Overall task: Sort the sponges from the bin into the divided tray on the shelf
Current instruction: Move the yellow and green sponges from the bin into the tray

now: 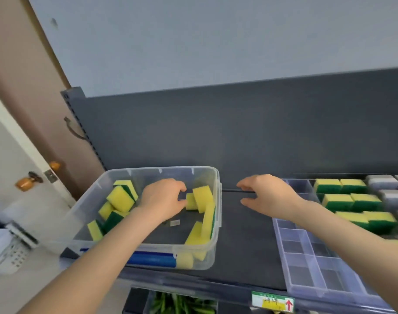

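A clear plastic bin stands on the dark shelf at left, holding several yellow-and-green sponges. My left hand is inside the bin, fingers curled towards a yellow sponge that it touches at the fingertips. My right hand hovers above the shelf between bin and tray, fingers loosely spread and holding nothing. The clear divided tray lies at right; its far compartments hold several yellow-green sponges and grey sponges.
The shelf's dark back panel rises behind the bin and tray. A shelf-edge label with a red arrow sits at the front. A door with an orange knob is at left. Green items show on the shelf below.
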The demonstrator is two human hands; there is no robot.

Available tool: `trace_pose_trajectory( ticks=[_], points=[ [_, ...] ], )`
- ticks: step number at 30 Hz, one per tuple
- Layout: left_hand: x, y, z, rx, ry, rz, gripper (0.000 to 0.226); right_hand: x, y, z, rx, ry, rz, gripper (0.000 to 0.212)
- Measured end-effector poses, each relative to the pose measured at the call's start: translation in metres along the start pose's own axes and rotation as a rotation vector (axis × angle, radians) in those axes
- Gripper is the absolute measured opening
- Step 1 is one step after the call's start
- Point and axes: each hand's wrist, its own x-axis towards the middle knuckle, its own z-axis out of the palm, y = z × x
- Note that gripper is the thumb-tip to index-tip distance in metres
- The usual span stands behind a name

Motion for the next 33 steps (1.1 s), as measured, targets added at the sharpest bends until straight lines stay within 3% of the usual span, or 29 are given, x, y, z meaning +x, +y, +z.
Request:
trace_pose_trajectory(
  ticks=[13,24,33],
  points=[
    [-0.006,-0.160,0.028,-0.104,-0.113,-0.110,0.040,0.072,-0.120,0.069,-0.051,-0.132,-0.071,0.041],
    [0.010,-0.196,0.086,-0.427,-0.295,0.007,0.039,0.125,-0.168,0.148,-0.079,-0.288,-0.037,0.043],
    [0.014,-0.200,0.098,-0.310,-0.476,0.127,0.055,0.160,-0.171,0.190,-0.183,-0.346,-0.012,0.050]
  ],
)
